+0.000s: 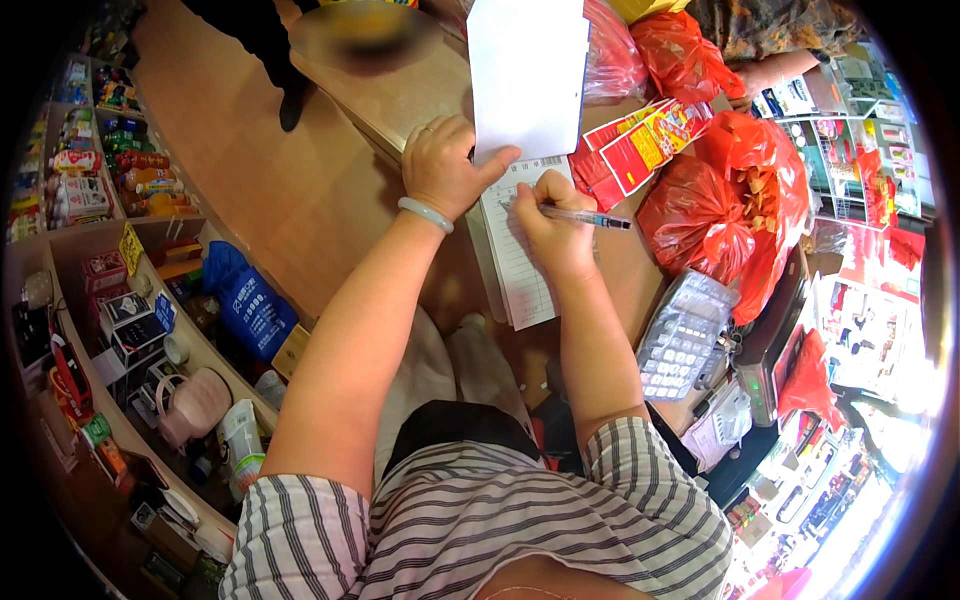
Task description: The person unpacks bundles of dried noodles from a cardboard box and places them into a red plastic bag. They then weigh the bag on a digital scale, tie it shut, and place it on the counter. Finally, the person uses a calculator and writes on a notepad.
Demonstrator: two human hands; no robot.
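A ruled form pad (528,288) lies on the counter in front of me, its white cover sheet (526,80) folded up and away at the top. My left hand (440,165), with a pale bangle on the wrist, grips the pad's upper left edge; the thumb presses the base of the folded sheet and the other fingers are curled. In my right hand (556,232) is a clear-barrelled pen (598,218), held in a writing grip. Its tip points at the upper left of the page, and the hand rests on the page's right side.
Right of the pad are red and yellow packets (640,150), a red plastic bag (695,215) and a plastic-covered calculator (680,345). More red bags (685,55) lie beyond, near another person's hand (770,73). Stocked shelves (130,215) line the left; someone's dark-clothed leg (255,45) stands beyond the counter.
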